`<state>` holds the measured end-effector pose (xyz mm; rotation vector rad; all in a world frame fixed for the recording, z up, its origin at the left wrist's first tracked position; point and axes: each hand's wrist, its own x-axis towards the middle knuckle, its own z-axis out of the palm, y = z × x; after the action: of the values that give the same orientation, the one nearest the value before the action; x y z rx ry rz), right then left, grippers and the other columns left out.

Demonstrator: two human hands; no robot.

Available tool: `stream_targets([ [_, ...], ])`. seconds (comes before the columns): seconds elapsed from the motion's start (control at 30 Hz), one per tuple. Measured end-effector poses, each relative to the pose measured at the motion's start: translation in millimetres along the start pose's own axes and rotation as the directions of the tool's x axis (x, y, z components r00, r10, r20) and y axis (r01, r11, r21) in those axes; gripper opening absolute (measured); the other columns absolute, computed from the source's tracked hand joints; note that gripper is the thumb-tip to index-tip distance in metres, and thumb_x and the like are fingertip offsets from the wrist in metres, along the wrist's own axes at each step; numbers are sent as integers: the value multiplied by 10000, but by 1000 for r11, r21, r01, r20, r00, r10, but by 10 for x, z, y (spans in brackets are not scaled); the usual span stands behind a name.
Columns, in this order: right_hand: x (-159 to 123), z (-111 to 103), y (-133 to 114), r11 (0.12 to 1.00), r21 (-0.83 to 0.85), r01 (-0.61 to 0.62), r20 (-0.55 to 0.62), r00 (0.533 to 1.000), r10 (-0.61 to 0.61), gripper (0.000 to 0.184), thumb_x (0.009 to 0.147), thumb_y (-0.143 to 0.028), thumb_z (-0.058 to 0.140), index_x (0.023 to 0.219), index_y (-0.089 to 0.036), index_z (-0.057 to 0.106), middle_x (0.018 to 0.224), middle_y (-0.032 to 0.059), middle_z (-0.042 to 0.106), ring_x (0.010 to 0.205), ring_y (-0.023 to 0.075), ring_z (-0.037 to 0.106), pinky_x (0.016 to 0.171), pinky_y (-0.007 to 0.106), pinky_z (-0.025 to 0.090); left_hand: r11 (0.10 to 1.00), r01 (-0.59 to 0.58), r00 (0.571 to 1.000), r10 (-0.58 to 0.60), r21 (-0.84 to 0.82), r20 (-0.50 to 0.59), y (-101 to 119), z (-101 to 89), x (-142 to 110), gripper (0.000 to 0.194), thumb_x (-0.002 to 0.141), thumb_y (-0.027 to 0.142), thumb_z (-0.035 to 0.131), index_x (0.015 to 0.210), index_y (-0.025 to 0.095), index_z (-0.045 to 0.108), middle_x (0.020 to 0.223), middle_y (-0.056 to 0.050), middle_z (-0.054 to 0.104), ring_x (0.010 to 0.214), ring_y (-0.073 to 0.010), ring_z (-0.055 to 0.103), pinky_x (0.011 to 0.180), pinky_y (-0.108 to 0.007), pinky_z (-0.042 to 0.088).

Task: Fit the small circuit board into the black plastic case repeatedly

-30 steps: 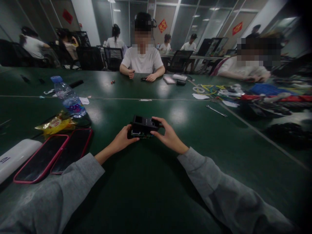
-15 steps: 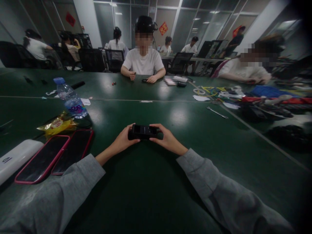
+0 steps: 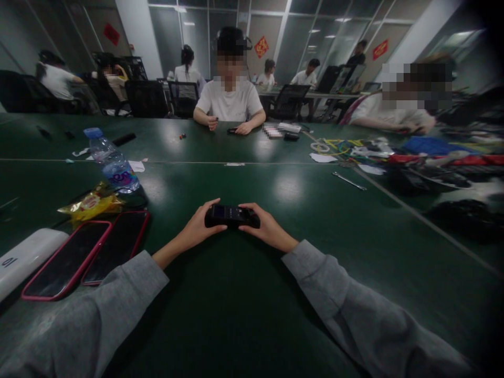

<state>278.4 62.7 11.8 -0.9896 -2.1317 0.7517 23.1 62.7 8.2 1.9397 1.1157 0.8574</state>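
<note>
Between my two hands is a small black handheld device (image 3: 231, 214) with a dark bluish screen on its left part and small markings beside it. My left hand (image 3: 205, 219) grips its left end, thumb along the near side and fingers on the far side. The right end is gripped the same way by my right hand (image 3: 256, 220). The device is at or just above the green table (image 3: 236, 294); I cannot tell whether it touches the surface. Its exact kind is not clear.
To the left are a white power bank (image 3: 31, 257), two red-edged phones (image 3: 66, 260) (image 3: 118, 244), a yellow packet (image 3: 92, 203) and a tilted water bottle (image 3: 112, 165). A wrench (image 3: 349, 181) and a heap of cables (image 3: 429, 157) lie right. A person (image 3: 230, 97) sits opposite.
The device's screen shows a faint blue tint now, where it looked dark before. Both hands keep their hold; the whole view has shifted slightly.
</note>
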Motion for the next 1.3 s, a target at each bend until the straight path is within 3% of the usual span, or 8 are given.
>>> stream_targets([
  [0.47,-28,11,-12,989,-54,137,-17,990,-138,521,798,-196,702,1255,-261,460,1199,74,546,1107,239,575,941,476,517,995,66,997,-69,77,43,67,-18,-39,826,727,566,730,1414,255,392,1387,-146,454,1251,-326,486,1029,-531,415],
  [0.7,-28,27,-16,983,-86,164,-10,986,-165,489,802,-176,687,1226,-273,464,1196,72,521,1117,241,558,944,475,517,986,159,987,-157,-53,45,47,-28,-3,561,927,614,392,1346,255,491,1257,-112,570,1163,-291,549,992,-493,435],
  [0.87,-44,34,-19,979,-114,167,1,986,-168,504,807,-179,681,1243,-278,450,1222,78,495,1126,248,549,932,479,524,972,205,977,-197,-114,76,99,-35,4,552,897,577,497,1336,242,480,1217,-100,603,1130,-282,573,961,-465,463],
  [1.3,-33,13,-68,984,-96,151,3,989,-151,467,823,-192,669,1229,-279,454,1216,78,501,1133,251,555,950,483,515,973,186,981,-177,-140,75,90,-35,5,521,891,549,528,1305,234,495,1151,-86,617,1084,-269,596,931,-455,491],
])
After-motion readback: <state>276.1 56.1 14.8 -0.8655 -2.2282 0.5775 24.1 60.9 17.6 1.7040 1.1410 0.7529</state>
